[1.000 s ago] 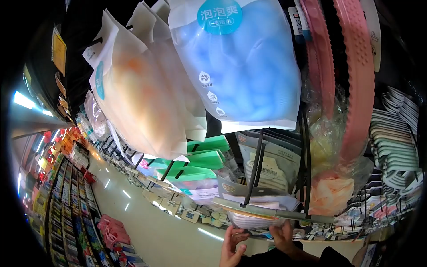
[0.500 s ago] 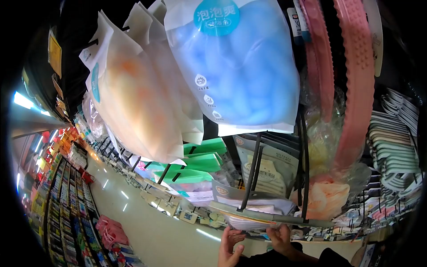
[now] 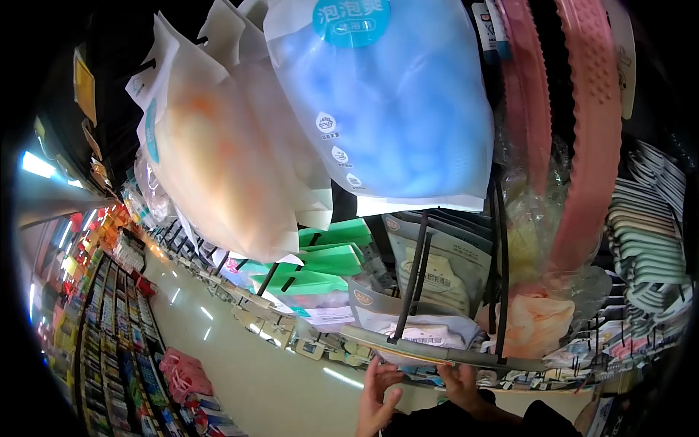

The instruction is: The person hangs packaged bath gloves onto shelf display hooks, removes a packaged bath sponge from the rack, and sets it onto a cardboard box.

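Note:
My left hand is raised at the bottom centre, its fingers apart and nothing visible in it. To its right, my right hand has its fingertips at the lower edge of a grey shelf strip. Just above both hands, a grey pack with a striped item hangs behind the strip on a black hook. Whether the right fingertips touch the strip or the pack's bottom cannot be made out.
A big blue bag and peach bags hang above. Green-topped packs hang left of the hands, pink straps and hangers to the right. A far shelf stands across the aisle floor.
The view has shifted slightly. The striped pack has changed its tilt behind the strip, and its lower part shows less below it. Both hands remain near the strip.

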`<act>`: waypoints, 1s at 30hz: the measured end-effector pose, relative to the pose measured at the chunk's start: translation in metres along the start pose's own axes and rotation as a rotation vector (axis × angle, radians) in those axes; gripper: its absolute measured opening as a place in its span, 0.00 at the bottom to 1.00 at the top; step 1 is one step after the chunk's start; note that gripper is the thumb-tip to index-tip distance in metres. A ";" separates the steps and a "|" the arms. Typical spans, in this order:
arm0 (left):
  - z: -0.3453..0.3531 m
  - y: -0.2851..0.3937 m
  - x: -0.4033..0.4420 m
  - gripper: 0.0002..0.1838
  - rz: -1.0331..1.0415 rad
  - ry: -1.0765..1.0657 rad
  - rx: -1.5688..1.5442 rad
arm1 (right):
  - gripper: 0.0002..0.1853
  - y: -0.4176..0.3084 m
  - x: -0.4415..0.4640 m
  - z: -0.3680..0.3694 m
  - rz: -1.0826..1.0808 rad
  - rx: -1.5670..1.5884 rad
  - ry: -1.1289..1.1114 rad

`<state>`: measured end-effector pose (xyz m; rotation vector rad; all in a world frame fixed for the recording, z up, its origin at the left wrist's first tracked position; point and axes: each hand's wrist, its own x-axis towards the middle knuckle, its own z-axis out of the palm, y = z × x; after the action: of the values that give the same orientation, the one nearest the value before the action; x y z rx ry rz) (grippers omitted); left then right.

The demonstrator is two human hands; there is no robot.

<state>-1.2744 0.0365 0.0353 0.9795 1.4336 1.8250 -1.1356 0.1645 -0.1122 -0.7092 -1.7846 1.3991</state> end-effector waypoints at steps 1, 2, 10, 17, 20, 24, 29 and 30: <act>-0.001 -0.005 0.003 0.40 -0.005 -0.005 -0.011 | 0.15 -0.003 0.003 0.000 0.004 0.017 0.018; -0.003 -0.013 0.008 0.40 -0.011 -0.010 -0.022 | 0.16 -0.006 0.006 -0.002 -0.004 0.039 0.019; 0.007 -0.015 0.032 0.37 -0.002 -0.032 -0.064 | 0.20 -0.024 0.025 -0.014 -0.061 0.090 0.031; 0.002 -0.032 0.049 0.37 -0.006 -0.049 -0.074 | 0.23 -0.055 0.045 -0.022 0.071 0.223 0.036; 0.006 -0.031 0.054 0.39 -0.008 -0.058 -0.100 | 0.26 0.012 0.035 -0.024 -0.001 0.146 0.061; 0.009 -0.035 0.066 0.40 0.014 -0.094 -0.057 | 0.31 -0.075 0.064 -0.028 0.365 0.046 0.076; 0.012 -0.026 0.075 0.38 -0.047 -0.122 -0.124 | 0.28 -0.086 0.072 -0.031 0.052 0.305 0.090; 0.014 -0.024 0.076 0.38 -0.074 -0.110 -0.165 | 0.28 -0.085 0.074 -0.031 0.023 0.330 0.088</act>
<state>-1.3032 0.1113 0.0270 0.9169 1.2163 1.7759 -1.1502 0.2188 -0.0097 -0.6052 -1.4359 1.6031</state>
